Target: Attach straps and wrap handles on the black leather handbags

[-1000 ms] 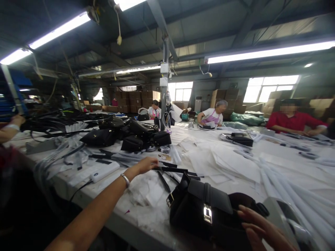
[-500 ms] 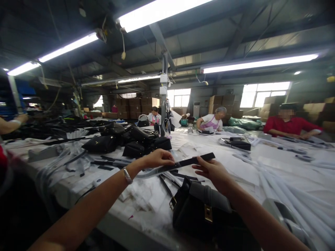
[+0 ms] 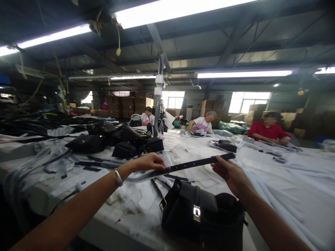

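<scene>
I hold a long black strap [image 3: 195, 162] stretched in the air above the table. My left hand [image 3: 149, 162] pinches its left part, where a clear plastic sleeve [image 3: 142, 175] hangs around it. My right hand [image 3: 229, 171] grips the strap near its right end. Below the strap, near the table's front edge, a black handbag [image 3: 200, 213] with a shiny metal clasp sits between my forearms. A bracelet is on my left wrist.
A pile of black handbags [image 3: 117, 139] and loose straps lie at the back left. White paper sheets [image 3: 191, 153] and rolled white tubes [image 3: 288, 195] cover the long table. Three other people [image 3: 267, 129] work at the far side. Cardboard boxes are stacked by the windows.
My left hand lifted the strap off the table. My right hand left the handbag and took the strap's right end. The hands have since moved apart, drawing more strap out of the sleeve.
</scene>
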Demonstrator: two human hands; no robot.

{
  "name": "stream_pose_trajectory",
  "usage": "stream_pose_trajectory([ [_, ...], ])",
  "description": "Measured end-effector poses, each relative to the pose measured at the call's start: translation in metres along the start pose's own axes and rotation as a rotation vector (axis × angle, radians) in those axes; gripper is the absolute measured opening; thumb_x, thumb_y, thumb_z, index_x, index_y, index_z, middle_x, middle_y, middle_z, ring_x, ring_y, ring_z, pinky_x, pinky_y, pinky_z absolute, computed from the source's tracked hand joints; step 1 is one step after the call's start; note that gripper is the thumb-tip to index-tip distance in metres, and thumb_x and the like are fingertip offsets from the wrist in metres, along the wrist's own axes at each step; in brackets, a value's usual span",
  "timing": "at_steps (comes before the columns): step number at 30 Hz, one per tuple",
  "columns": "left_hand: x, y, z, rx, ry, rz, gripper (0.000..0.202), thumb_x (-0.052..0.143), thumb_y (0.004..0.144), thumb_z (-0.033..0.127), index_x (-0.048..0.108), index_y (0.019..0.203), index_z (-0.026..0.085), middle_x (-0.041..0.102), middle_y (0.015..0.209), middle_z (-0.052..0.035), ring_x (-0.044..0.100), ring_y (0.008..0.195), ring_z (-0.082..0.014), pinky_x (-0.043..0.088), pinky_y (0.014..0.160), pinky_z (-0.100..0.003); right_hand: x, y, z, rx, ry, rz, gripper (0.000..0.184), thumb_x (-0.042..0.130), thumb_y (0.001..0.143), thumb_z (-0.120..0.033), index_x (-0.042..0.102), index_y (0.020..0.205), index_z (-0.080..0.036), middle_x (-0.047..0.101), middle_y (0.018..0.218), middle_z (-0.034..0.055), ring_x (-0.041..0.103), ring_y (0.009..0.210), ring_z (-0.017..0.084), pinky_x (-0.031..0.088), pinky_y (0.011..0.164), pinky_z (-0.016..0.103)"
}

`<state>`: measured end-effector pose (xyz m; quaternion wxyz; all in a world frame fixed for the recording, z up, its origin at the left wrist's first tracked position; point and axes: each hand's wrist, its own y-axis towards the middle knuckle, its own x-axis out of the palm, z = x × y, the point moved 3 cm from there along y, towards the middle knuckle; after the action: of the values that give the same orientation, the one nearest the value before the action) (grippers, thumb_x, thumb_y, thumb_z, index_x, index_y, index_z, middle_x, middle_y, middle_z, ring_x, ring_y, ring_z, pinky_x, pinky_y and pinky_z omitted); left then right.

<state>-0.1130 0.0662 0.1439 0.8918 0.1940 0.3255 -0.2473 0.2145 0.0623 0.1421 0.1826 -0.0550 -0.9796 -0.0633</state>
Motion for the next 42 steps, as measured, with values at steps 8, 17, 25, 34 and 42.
stream_pose_trajectory([
  [8,0.026,0.037,0.043,0.088,-0.024,-0.012,0.033,0.068,0.082,0.040,0.074,0.100,0.012,0.071,0.076,-0.0030,0.060,0.068,-0.0145,0.044,0.063,-0.022,0.031,-0.021,0.016,0.015,-0.052,-0.182,0.027,0.082,0.074,-0.031,0.076,0.091,-0.010,0.077,0.090,0.0099,0.074,0.075,0.019,0.063,0.077,0.025],
  [17,0.071,0.071,0.091,0.219,0.021,0.122,0.037,0.059,0.089,0.033,0.060,0.123,0.019,0.070,0.087,-0.0035,0.059,0.060,-0.0115,0.046,0.059,-0.023,0.013,-0.039,0.012,-0.015,0.026,-0.223,0.037,0.076,0.078,-0.036,0.072,0.107,-0.013,0.077,0.092,0.0104,0.074,0.085,0.023,0.062,0.078,0.031],
  [25,0.100,0.084,0.113,0.280,0.163,0.134,0.025,0.055,0.093,0.035,0.066,0.109,0.019,0.071,0.084,-0.0022,0.063,0.071,-0.0143,0.047,0.067,-0.024,-0.029,-0.048,0.007,-0.148,-0.092,-0.124,0.033,0.077,0.077,-0.043,0.077,0.095,-0.015,0.077,0.087,0.0055,0.072,0.074,0.016,0.060,0.075,0.026],
  [34,0.137,0.094,0.141,0.449,0.245,0.109,0.034,0.060,0.092,0.035,0.063,0.124,0.025,0.072,0.113,-0.0035,0.067,0.100,-0.0186,0.048,0.089,-0.027,-0.090,-0.071,0.014,-0.366,-0.350,0.143,0.039,0.063,0.086,-0.051,0.073,0.107,-0.019,0.076,0.099,0.0093,0.072,0.093,0.026,0.055,0.092,0.044],
  [42,0.169,0.101,0.127,0.372,0.471,-0.085,0.036,0.056,0.094,0.039,0.065,0.125,0.025,0.070,0.104,-0.0060,0.067,0.092,-0.0215,0.049,0.082,-0.029,-0.121,-0.089,0.083,-0.353,-0.659,0.113,0.044,0.048,0.094,-0.038,0.057,0.135,-0.024,0.061,0.133,0.0093,0.061,0.115,0.025,0.053,0.094,0.041],
])
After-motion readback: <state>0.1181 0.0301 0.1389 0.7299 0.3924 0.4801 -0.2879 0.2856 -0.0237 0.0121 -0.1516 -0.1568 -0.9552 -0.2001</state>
